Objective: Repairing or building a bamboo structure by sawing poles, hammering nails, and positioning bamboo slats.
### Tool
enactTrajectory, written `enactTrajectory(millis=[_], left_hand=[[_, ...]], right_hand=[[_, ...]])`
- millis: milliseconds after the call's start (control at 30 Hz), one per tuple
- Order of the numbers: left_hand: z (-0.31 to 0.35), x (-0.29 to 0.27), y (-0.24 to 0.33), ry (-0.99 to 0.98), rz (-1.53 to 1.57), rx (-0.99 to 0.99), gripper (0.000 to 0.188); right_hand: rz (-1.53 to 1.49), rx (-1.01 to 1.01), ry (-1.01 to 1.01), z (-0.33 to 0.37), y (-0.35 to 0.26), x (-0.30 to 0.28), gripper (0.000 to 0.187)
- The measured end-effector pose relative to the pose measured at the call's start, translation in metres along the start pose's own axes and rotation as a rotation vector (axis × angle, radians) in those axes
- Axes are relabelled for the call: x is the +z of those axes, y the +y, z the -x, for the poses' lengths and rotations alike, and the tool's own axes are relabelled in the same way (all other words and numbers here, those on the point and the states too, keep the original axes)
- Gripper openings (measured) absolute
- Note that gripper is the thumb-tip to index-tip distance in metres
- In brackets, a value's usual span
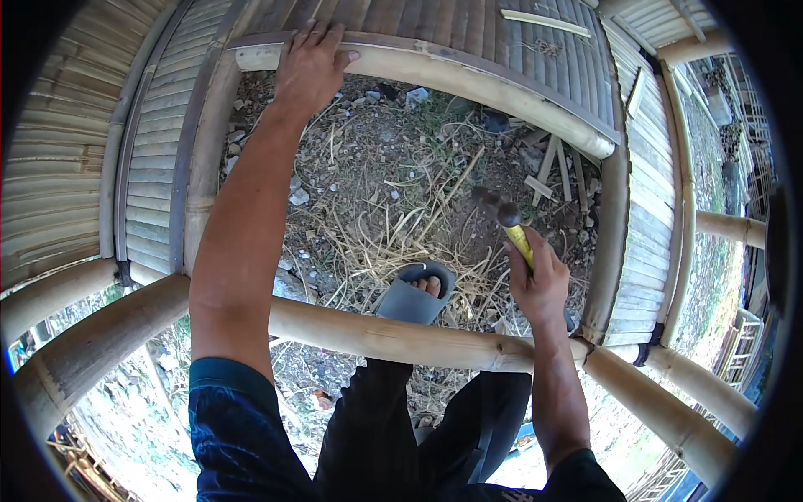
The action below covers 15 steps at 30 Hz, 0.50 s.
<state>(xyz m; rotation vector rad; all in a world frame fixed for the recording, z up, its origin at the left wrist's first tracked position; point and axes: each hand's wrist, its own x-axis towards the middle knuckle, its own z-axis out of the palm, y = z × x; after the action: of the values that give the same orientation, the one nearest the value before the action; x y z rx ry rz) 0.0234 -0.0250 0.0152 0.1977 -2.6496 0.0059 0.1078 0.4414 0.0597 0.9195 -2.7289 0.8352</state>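
My left hand (311,69) lies over the top edge of a bamboo beam (435,69) at the far side, its fingers spread on the slatted bamboo panel (418,18) and the thin dark strip along the beam. In my right hand (542,280) is a hammer (520,243) with a yellow handle, gripped with the fingers wrapped round it. The dark hammer head (502,209) points away from me over the ground and is partly blurred. It is apart from the beam.
A thick bamboo pole (401,335) crosses in front of my legs. My sandalled foot (418,293) stands beyond it on ground strewn with bamboo shavings (376,251) and stones. Slatted bamboo walls (150,184) rise at both sides. A loose bamboo strip (545,23) lies on the far panel.
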Motion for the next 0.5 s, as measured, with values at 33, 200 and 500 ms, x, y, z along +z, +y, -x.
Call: enactTrajectory(millis=[33,200,500], left_hand=[[-0.001,0.006,0.007,0.012,0.005,-0.014,0.061],[0.000,0.006,0.022,-0.088,-0.076,-0.043,0.061],[0.062,0.027,0.112,0.176,0.116,-0.210,0.052]], right_hand=[[-0.010,0.004,0.007,0.016,0.010,0.002,0.035],[-0.050,0.074,0.013,0.027,0.028,0.001,0.034],[-0.115,0.438,0.332,0.010,0.050,0.001,0.026]])
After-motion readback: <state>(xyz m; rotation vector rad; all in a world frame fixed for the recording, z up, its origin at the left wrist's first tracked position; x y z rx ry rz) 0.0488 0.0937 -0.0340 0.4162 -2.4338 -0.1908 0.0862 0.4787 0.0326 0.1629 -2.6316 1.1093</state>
